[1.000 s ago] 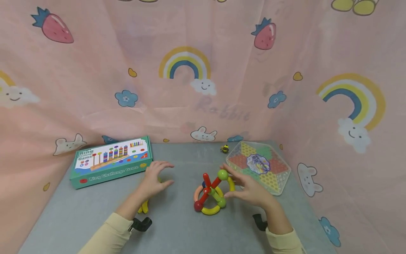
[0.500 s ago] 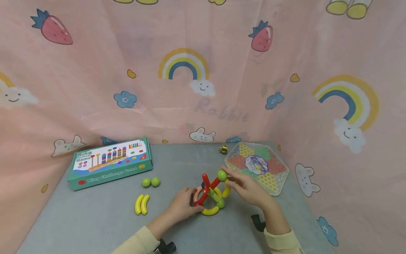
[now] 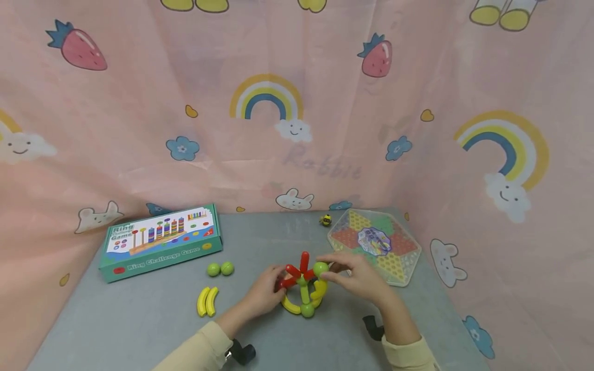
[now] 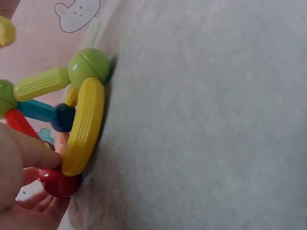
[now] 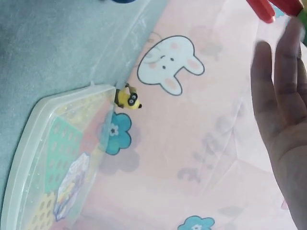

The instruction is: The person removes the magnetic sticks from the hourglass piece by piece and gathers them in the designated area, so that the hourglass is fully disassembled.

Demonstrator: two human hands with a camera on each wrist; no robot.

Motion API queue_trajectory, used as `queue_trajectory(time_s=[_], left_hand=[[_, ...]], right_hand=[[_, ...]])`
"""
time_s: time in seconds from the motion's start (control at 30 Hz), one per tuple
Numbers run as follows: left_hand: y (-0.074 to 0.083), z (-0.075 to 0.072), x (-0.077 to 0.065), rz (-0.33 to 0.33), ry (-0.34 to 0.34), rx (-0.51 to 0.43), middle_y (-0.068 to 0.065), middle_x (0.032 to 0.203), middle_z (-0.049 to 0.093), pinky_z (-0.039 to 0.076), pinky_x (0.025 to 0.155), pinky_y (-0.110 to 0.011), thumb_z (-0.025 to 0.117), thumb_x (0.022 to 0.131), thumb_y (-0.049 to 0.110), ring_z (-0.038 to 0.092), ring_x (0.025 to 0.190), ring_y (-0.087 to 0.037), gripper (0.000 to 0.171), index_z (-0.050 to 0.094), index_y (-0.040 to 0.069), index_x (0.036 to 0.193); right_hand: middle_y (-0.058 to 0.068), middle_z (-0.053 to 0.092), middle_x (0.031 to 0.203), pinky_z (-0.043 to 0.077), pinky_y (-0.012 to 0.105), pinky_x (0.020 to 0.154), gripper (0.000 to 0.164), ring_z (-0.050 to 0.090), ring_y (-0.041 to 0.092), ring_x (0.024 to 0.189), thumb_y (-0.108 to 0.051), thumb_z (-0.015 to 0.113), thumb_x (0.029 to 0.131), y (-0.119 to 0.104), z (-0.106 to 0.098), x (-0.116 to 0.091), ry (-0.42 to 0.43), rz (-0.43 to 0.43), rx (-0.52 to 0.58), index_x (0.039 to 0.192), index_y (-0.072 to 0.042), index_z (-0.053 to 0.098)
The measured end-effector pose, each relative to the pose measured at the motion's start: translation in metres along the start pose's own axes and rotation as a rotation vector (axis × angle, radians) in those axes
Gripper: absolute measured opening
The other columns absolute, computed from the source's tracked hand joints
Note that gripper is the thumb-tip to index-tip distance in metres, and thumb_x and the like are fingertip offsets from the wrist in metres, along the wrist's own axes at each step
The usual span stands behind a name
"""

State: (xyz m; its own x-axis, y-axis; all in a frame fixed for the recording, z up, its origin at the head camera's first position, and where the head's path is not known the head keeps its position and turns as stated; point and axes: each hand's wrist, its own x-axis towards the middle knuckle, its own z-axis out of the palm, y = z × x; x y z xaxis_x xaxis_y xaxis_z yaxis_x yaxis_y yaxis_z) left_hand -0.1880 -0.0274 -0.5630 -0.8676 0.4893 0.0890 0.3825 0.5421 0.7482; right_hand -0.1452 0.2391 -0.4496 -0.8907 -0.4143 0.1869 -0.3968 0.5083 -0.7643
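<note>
A magnetic rod-and-ball toy (image 3: 304, 292) stands on the grey table between both hands. My left hand (image 3: 263, 292) grips its lower left corner; in the left wrist view, thumb and fingers pinch a red ball (image 4: 60, 184) beside a yellow curved rod (image 4: 86, 127). A green ball (image 4: 90, 67) and a dark blue ball (image 4: 62, 117) form other corners of its base. My right hand (image 3: 357, 275) holds the raised green ball (image 3: 320, 268) between thumb and fingers. Red rods (image 3: 303, 262) stick up near the top. In the right wrist view the right hand (image 5: 288, 110) hides most of the toy.
Two loose green balls (image 3: 220, 268) and two yellow curved rods (image 3: 207, 301) lie to the left. Behind them is a green game box (image 3: 162, 242). A Chinese checkers board (image 3: 375, 246) and a small bee figure (image 3: 326, 220) sit at the back right, before a pink curtain (image 3: 278, 159).
My left hand has come across from the left and taken hold of the toy. The toy has turned clockwise seen from above, bringing a lower green ball to the front. My right hand stays near the raised ball.
</note>
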Motion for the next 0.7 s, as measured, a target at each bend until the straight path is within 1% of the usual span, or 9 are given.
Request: queue_trajectory(time_s=[0.1, 0.17, 0.27, 0.33, 0.4, 0.47, 0.53, 0.6, 0.7], left_hand=[[-0.005, 0.003, 0.003, 0.038, 0.002, 0.056, -0.013, 0.132, 0.061, 0.052, 0.099, -0.047, 0.067, 0.094, 0.006, 0.061, 0.118, -0.029, 0.049, 0.054, 0.007, 0.141], [-0.007, 0.005, 0.004, 0.068, 0.007, 0.111, -0.015, 0.14, 0.056, 0.049, 0.103, -0.049, 0.065, 0.096, 0.009, 0.058, 0.126, -0.033, 0.049, 0.052, 0.007, 0.144], [-0.005, 0.004, 0.002, 0.096, 0.034, 0.149, -0.018, 0.149, 0.047, 0.046, 0.108, -0.051, 0.064, 0.099, 0.013, 0.051, 0.135, -0.036, 0.05, 0.048, 0.005, 0.146], [0.001, -0.002, -0.003, 0.098, 0.099, 0.129, -0.015, 0.146, 0.05, 0.049, 0.104, -0.049, 0.065, 0.098, 0.013, 0.055, 0.13, -0.033, 0.047, 0.052, 0.006, 0.143], [0.012, -0.012, -0.011, 0.12, 0.206, 0.095, -0.011, 0.136, 0.059, 0.054, 0.097, -0.044, 0.067, 0.095, 0.01, 0.062, 0.119, -0.027, 0.041, 0.059, 0.008, 0.135], [0.025, -0.024, -0.018, 0.162, 0.323, 0.066, -0.006, 0.122, 0.066, 0.058, 0.087, -0.037, 0.071, 0.091, 0.006, 0.066, 0.103, -0.02, 0.035, 0.065, 0.01, 0.125], [0.038, -0.034, -0.022, 0.221, 0.405, 0.053, -0.005, 0.109, 0.069, 0.058, 0.077, -0.032, 0.073, 0.09, 0.006, 0.065, 0.09, -0.015, 0.028, 0.067, 0.01, 0.117], [0.05, -0.04, -0.024, 0.273, 0.43, 0.052, -0.003, 0.1, 0.069, 0.058, 0.073, -0.028, 0.075, 0.09, 0.011, 0.063, 0.084, -0.012, 0.024, 0.068, 0.01, 0.113], [0.066, -0.043, -0.024, 0.329, 0.388, 0.073, -0.003, 0.096, 0.07, 0.058, 0.072, -0.028, 0.077, 0.091, 0.023, 0.063, 0.083, -0.012, 0.025, 0.068, 0.009, 0.11]], right_hand=[[-0.004, 0.072, 0.109, 0.057, 0.029, 0.078, 0.032, 0.064, 0.009, 0.083, -0.034, 0.074, 0.092, -0.003, 0.003, 0.001, 0.016, 0.02, -0.024, 0.119, -0.019, 0.07], [-0.006, 0.07, 0.102, 0.056, 0.028, 0.074, 0.031, 0.061, 0.008, 0.079, -0.036, 0.076, 0.09, -0.005, 0.004, 0.001, 0.035, 0.036, -0.035, 0.115, -0.019, 0.07], [-0.006, 0.068, 0.094, 0.055, 0.027, 0.071, 0.03, 0.06, 0.008, 0.077, -0.034, 0.078, 0.088, -0.006, 0.006, 0.0, 0.067, 0.046, -0.04, 0.112, -0.019, 0.07], [-0.007, 0.067, 0.092, 0.055, 0.026, 0.07, 0.029, 0.06, 0.008, 0.076, -0.033, 0.079, 0.087, -0.007, 0.007, 0.0, 0.081, 0.048, -0.04, 0.11, -0.018, 0.07], [-0.006, 0.067, 0.091, 0.055, 0.025, 0.069, 0.029, 0.06, 0.008, 0.075, -0.032, 0.08, 0.086, -0.006, 0.008, 0.0, 0.086, 0.052, -0.036, 0.109, -0.018, 0.069], [-0.006, 0.067, 0.093, 0.054, 0.024, 0.069, 0.03, 0.06, 0.008, 0.076, -0.033, 0.08, 0.086, -0.007, 0.009, 0.001, 0.085, 0.062, -0.03, 0.11, -0.018, 0.069], [-0.005, 0.068, 0.097, 0.054, 0.024, 0.07, 0.034, 0.06, 0.009, 0.077, -0.034, 0.08, 0.087, -0.007, 0.01, 0.001, 0.084, 0.065, -0.02, 0.114, -0.018, 0.068], [-0.005, 0.069, 0.1, 0.054, 0.024, 0.07, 0.04, 0.061, 0.009, 0.078, -0.034, 0.079, 0.087, -0.007, 0.011, 0.002, 0.084, 0.061, -0.016, 0.121, -0.016, 0.068], [-0.003, 0.071, 0.106, 0.055, 0.025, 0.069, 0.045, 0.062, 0.009, 0.079, -0.03, 0.078, 0.088, -0.006, 0.012, 0.002, 0.089, 0.032, -0.01, 0.128, -0.013, 0.068]])
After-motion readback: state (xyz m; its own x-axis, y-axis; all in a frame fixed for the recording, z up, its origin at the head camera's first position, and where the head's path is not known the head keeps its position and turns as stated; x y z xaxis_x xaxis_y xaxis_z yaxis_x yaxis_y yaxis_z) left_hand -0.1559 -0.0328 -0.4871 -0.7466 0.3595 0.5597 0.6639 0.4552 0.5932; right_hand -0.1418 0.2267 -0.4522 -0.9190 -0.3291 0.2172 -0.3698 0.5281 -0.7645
